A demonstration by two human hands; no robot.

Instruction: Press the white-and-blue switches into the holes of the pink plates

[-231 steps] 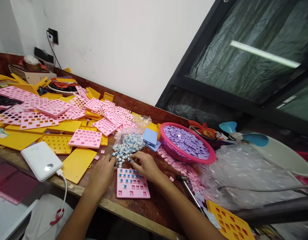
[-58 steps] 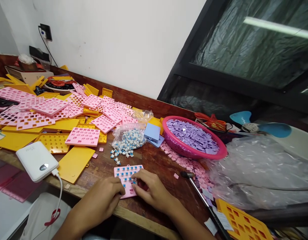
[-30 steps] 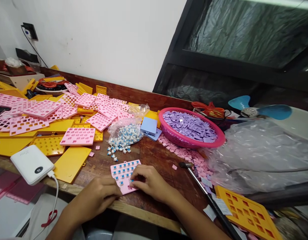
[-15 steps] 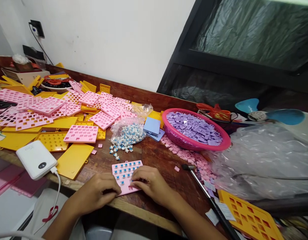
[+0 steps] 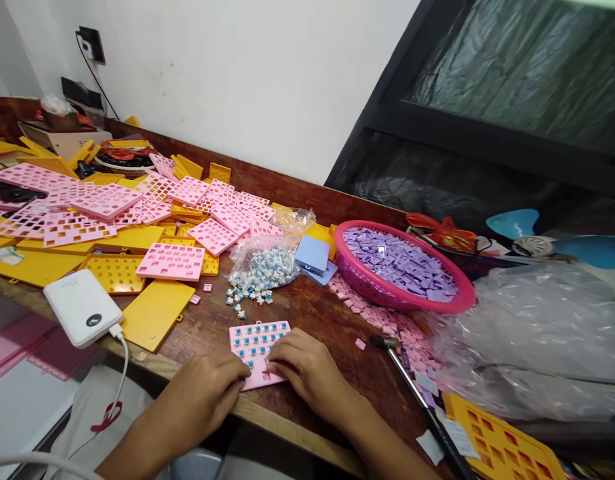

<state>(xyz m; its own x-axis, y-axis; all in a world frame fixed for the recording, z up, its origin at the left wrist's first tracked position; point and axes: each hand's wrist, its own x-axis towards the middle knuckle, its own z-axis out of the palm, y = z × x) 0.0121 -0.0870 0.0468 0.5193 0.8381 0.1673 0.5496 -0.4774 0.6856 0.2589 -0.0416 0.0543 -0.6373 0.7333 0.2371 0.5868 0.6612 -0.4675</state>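
Observation:
A small pink keyboard plate (image 5: pixel 258 373) lies near the table's front edge. Rows of blue-and-white key switches (image 5: pixel 254 340) sit in it, and a square slot is bare near its bottom edge. At the lower left corner of the plate, my left hand (image 5: pixel 207 390) is closed in a pinch, with a bit of blue that looks like a key switch at its fingertips. My right hand (image 5: pixel 307 365) curls over the plate's right side, thumb and fingers against it, hiding some of the switches there. Behind the plate, a clear plastic bag (image 5: pixel 242 252) spills loose switches (image 5: pixel 274 267).
Pink plates (image 5: pixel 104 200) and yellow cases (image 5: pixel 160 313) crowd the left, beside a white power bank (image 5: pixel 82 308). To the right stand a pink basket (image 5: pixel 344 257) of purple keycaps (image 5: pixel 402 260), scattered pink keycaps (image 5: pixel 360 303), a hammer (image 5: pixel 412 383) and a yellow plate (image 5: pixel 507 440).
The view has shifted slightly, so the scene sits a little further right. My left fingertips have drawn closer together at the plate's corner. My right hand stays on the plate.

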